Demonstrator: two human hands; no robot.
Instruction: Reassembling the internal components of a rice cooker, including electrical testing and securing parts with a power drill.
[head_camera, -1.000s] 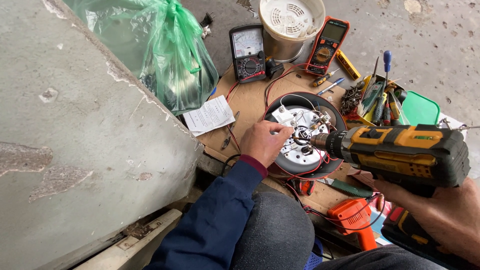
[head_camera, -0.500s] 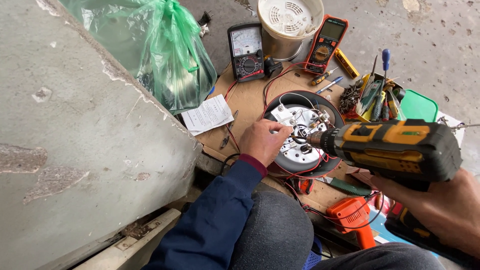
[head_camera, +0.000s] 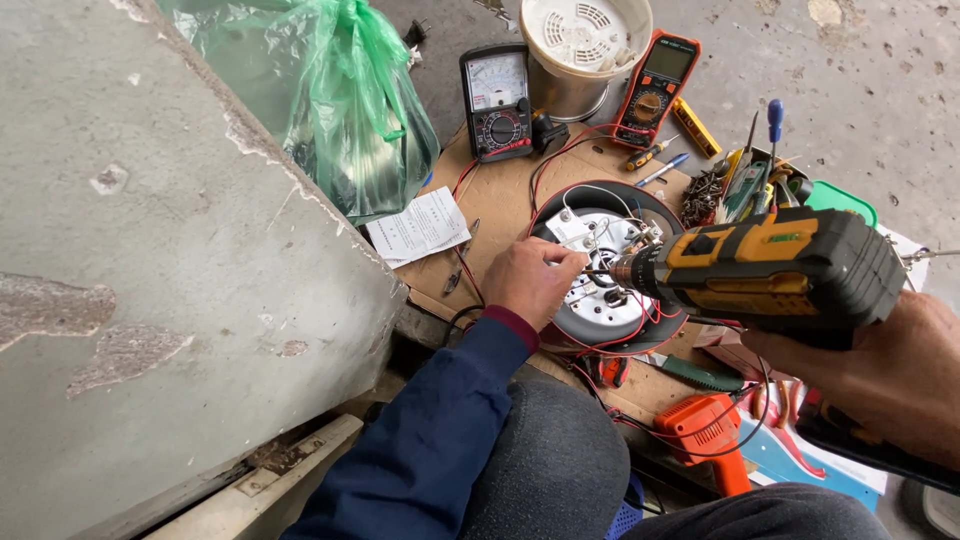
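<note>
A round appliance base (head_camera: 606, 300), white inside a black rim with red and white wires, lies on a sheet of cardboard (head_camera: 505, 190). My left hand (head_camera: 528, 278), in a dark blue sleeve, rests on its left side, fingers pinched near the drill bit. A yellow and black cordless drill (head_camera: 775, 270) is gripped in my right hand (head_camera: 880, 375), its bit pointing left into the middle of the base.
A concrete slab (head_camera: 150, 260) fills the left. Behind it sit a green plastic bag (head_camera: 330, 100), a folded paper (head_camera: 420, 228), a black analog meter (head_camera: 497, 102), an orange multimeter (head_camera: 655, 88), a cream pot (head_camera: 580, 45), a tray of screwdrivers (head_camera: 750, 180) and an orange tool (head_camera: 705, 432).
The drill has shifted slightly left, its bit now closer in over the base. My left hand stays on the base.
</note>
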